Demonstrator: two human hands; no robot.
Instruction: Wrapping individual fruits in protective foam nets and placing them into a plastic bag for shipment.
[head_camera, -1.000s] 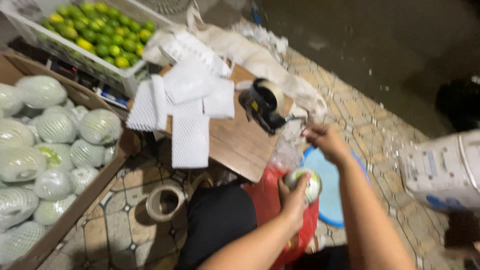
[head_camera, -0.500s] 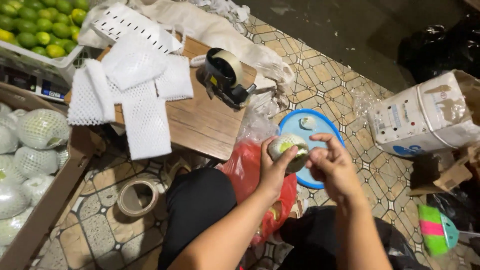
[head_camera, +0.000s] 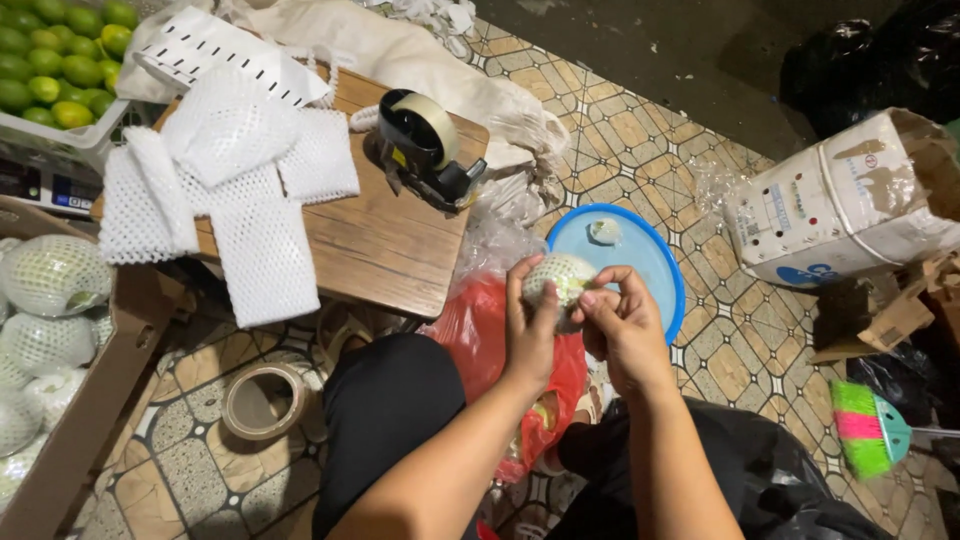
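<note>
While both sets of fingers close around it, a small round fruit (head_camera: 560, 278) in white foam netting sits between the two hands, held above a blue round lid (head_camera: 655, 262) and a red plastic bag (head_camera: 480, 340). The left hand (head_camera: 530, 325) cups the fruit from below and behind, its fingers curled tight against the netting. The right hand (head_camera: 625, 325) meets it from the other side, thumb and fingertips pinched on the edge of the net where green skin shows through.

Just beyond the hands, a small pale scrap lies on the blue lid. To the left stands a low wooden table (head_camera: 370, 240), bearing a black tape dispenser (head_camera: 425, 145) and a loose heap of white foam net sleeves (head_camera: 225, 185). On the tiled floor beside the person's dark trousers lies a roll of tape (head_camera: 262, 400).

Farther left, a cardboard box (head_camera: 75, 420) holds more netted fruit, and a white crate of green limes (head_camera: 55, 70) fills the upper corner. At right sits a white strapped carton (head_camera: 835, 205), with a pink and green brush (head_camera: 868, 428) below it.
</note>
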